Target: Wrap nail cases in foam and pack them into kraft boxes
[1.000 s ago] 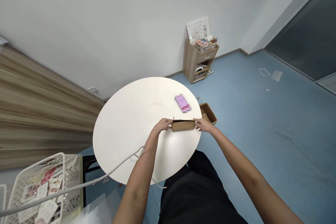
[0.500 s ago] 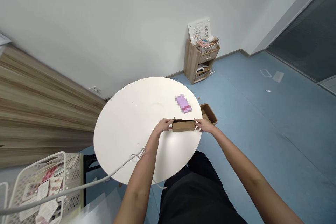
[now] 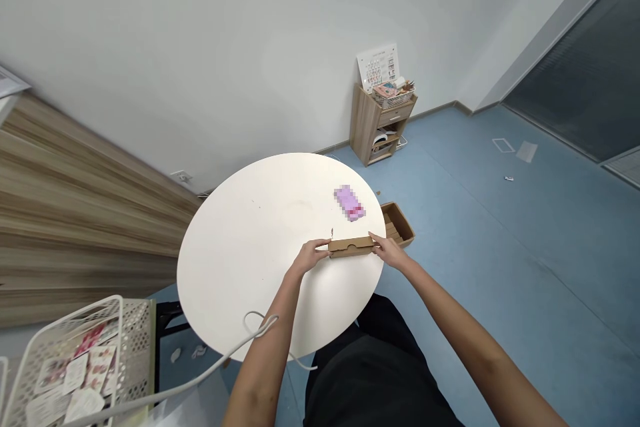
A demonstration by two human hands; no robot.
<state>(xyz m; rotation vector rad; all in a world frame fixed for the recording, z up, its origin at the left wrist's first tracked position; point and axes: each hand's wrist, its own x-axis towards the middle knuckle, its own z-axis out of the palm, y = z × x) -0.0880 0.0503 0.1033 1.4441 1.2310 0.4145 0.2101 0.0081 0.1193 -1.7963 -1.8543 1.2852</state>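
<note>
1x flat brown cardboard box [image 3: 351,247] at lower right of round white desk [image 3: 235,260], near edge. Long axis approx L-R in frame, slight rise to right. L hand [image 3: 310,257] and R hand [image 3: 389,251] on its short ends, fingers clamped on box. 1x pink item [image 3: 349,203], pixelated, just above box. 1x open cardboard tray [image 3: 397,225] on blue floor [image 3: 500,267], right of desk.

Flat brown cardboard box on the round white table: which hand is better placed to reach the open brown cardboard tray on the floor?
Right hand, likely: holds the end of the flat brown cardboard box nearest the open brown cardboard tray, just past the white table edge. The left hand is farther.
</note>
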